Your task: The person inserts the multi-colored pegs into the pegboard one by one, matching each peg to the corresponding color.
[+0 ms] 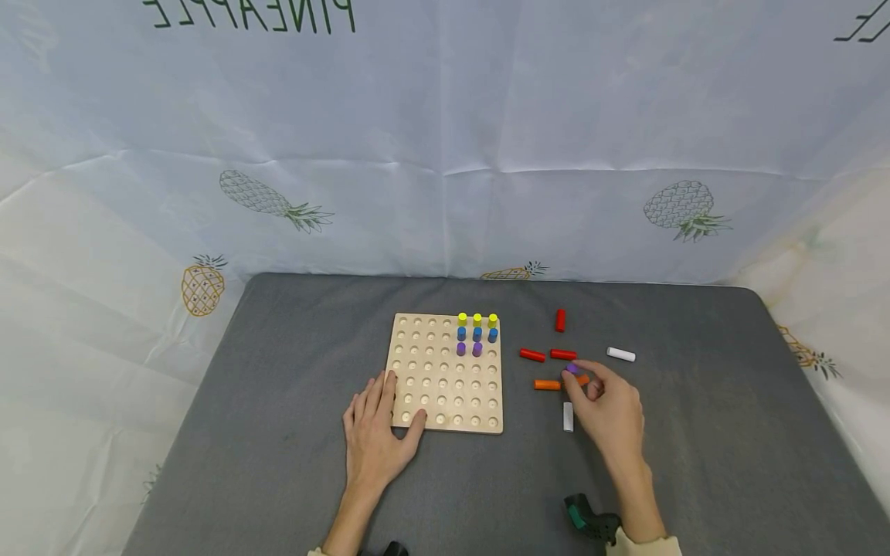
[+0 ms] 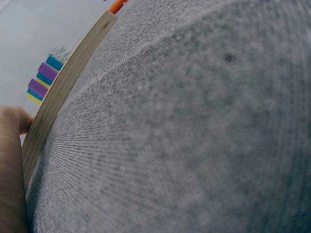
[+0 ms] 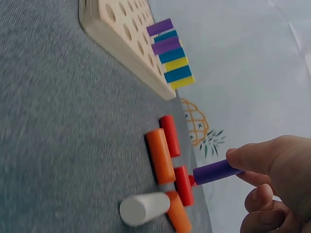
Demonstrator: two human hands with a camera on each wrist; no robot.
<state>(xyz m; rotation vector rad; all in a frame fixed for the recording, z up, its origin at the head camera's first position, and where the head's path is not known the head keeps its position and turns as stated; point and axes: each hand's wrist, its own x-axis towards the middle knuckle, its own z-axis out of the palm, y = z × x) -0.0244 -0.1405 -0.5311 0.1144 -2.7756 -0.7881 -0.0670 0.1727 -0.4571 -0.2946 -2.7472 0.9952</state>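
Note:
A wooden pegboard (image 1: 424, 363) lies on the grey table, with yellow, blue and purple pegs standing in holes at its far right corner. My left hand (image 1: 378, 436) rests at the board's near left corner, its thumb on the near edge and its fingers along the left side. To the right of the board, my right hand (image 1: 612, 409) pinches a purple peg (image 3: 216, 171) between thumb and index finger, above the loose pegs. Beneath it lie orange pegs (image 1: 547, 384) and a white peg (image 1: 568, 417).
Several red pegs (image 1: 532, 355) lie to the right of the board, and another white peg (image 1: 621, 354) lies farther right. A black and green device (image 1: 589, 519) sits by my right wrist. Behind the table hangs a pineapple-print cloth (image 1: 445, 216).

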